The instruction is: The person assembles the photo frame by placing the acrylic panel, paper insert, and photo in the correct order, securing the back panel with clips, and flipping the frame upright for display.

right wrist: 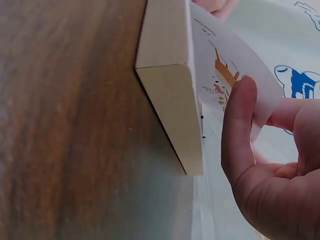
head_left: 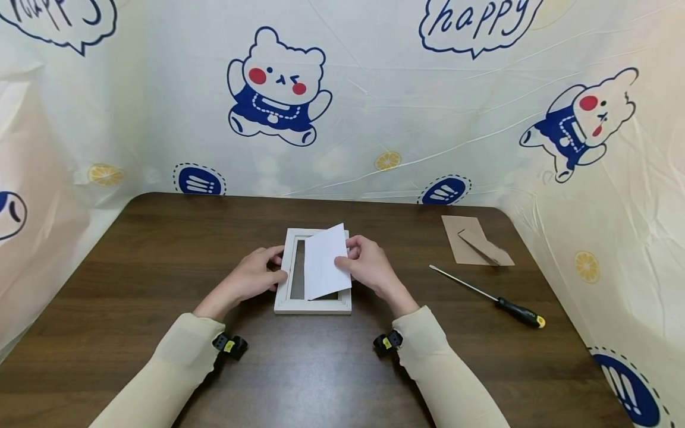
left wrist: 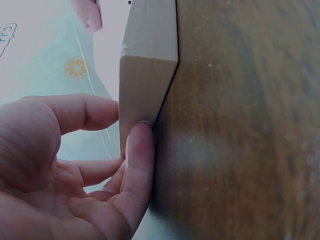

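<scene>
A white picture frame (head_left: 313, 307) lies flat on the brown table, its opening partly covered. My left hand (head_left: 251, 276) holds the frame by its left edge; in the left wrist view, fingertips press against the frame's side (left wrist: 147, 85). Between thumb and fingers, my right hand (head_left: 373, 266) pinches the right edge of a white sheet of paper (head_left: 326, 264). The sheet is tilted over the frame, its blank face up. From the right wrist view, the sheet's underside (right wrist: 207, 57) shows a printed orange-brown drawing and small lettering.
To the right lies a screwdriver (head_left: 516, 310) with a black and yellow handle. Behind it rests a brown backing board (head_left: 461, 252) with a folded brown strip (head_left: 481, 245) on top. A printed curtain (head_left: 364, 107) hangs around the table's back and sides.
</scene>
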`<state>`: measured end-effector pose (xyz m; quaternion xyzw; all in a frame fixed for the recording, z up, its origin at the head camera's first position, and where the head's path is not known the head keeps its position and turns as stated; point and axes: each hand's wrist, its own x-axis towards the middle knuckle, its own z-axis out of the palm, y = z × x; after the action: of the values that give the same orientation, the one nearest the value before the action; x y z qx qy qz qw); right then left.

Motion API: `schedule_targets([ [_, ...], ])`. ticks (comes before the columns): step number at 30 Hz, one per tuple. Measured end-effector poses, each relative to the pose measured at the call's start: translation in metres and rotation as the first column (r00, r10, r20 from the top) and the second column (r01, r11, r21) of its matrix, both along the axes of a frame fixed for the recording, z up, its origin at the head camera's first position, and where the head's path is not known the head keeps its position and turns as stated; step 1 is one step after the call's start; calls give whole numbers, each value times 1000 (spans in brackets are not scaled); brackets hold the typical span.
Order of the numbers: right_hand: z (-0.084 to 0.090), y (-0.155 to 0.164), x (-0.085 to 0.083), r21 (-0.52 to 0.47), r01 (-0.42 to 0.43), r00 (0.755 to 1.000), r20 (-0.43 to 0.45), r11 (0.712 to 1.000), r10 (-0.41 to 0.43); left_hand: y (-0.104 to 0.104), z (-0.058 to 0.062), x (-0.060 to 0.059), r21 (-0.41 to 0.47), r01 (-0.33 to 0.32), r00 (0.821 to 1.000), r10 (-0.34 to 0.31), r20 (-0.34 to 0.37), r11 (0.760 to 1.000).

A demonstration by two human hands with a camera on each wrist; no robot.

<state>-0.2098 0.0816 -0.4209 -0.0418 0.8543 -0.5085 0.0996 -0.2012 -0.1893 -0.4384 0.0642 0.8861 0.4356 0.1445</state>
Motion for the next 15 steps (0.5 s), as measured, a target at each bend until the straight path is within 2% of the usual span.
schedule_targets([
  [15,-2,-8,3,102,13,1000,-28,995,-10,1,3,1,0,1,1000,-1,16,1000],
])
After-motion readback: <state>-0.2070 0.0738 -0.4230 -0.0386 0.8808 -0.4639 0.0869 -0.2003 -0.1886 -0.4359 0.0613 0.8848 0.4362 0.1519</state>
